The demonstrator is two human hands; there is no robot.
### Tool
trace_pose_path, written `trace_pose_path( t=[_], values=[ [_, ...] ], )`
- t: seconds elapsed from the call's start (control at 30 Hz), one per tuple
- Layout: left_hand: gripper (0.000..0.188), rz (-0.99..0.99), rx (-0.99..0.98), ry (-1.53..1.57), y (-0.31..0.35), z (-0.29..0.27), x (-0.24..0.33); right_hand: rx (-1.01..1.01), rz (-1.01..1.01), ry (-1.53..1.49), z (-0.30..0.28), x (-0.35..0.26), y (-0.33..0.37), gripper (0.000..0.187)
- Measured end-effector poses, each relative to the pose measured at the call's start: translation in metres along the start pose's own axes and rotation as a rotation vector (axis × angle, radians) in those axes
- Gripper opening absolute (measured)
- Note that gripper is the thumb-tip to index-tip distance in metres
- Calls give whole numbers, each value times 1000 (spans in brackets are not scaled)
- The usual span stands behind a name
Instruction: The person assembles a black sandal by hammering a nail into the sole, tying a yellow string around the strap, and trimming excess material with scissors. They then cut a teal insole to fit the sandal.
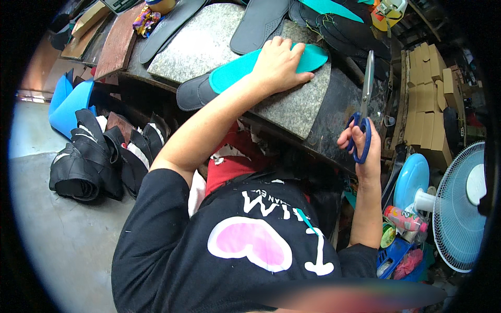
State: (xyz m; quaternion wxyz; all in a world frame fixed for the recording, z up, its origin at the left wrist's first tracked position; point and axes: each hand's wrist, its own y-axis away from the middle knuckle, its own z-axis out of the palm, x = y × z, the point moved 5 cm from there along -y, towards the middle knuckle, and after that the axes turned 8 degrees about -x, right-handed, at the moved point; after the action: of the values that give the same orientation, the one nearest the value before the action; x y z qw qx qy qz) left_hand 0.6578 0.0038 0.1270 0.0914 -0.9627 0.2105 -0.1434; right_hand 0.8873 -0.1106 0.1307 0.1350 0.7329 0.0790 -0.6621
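My left hand (280,65) presses on a teal insole (235,70), its fingers bent over the far edge and the thumb pointing right. Beneath the teal piece, the heel end of a black insole (193,93) sticks out at the left. Both rest across a speckled stone slab (292,112). Off to the right, my right hand (365,151) holds a pair of scissors (368,86) by its blue handles, with fingers through the loops. The blades point away from me, look closed together and stand apart from the insole.
Black insoles (258,26) lie along the far side of the bench. A white fan (459,208) stands at the right, near a blue round lid (412,180) and a pink bottle (404,219). Stacked cardboard (425,99) is behind. Rolled black sheets (78,172) lie on the left floor.
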Motion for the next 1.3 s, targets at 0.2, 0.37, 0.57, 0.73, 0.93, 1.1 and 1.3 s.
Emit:
trace_pose_path(
  t=[0.2,0.37,0.57,0.73,0.93,1.1,1.3],
  values=[
    [42,197,95,342,20,-6,3,-299,215,-457,15,22,0,71],
    [40,251,241,428,22,-12,3,-406,334,-661,20,30,-1,83],
    [34,31,203,827,24,-10,-13,-497,262,-625,28,17,-3,85],
    [24,69,385,409,28,-42,-4,-372,254,-399,19,15,-21,83],
    [32,365,766,-173,40,-88,12,-47,-206,-153,-6,-12,-38,66],
    [22,237,504,-161,34,-70,13,-129,-137,-96,-2,-14,-44,62],
    [31,107,287,-247,60,-67,7,-420,282,-45,1,1,-38,70]
  ],
)
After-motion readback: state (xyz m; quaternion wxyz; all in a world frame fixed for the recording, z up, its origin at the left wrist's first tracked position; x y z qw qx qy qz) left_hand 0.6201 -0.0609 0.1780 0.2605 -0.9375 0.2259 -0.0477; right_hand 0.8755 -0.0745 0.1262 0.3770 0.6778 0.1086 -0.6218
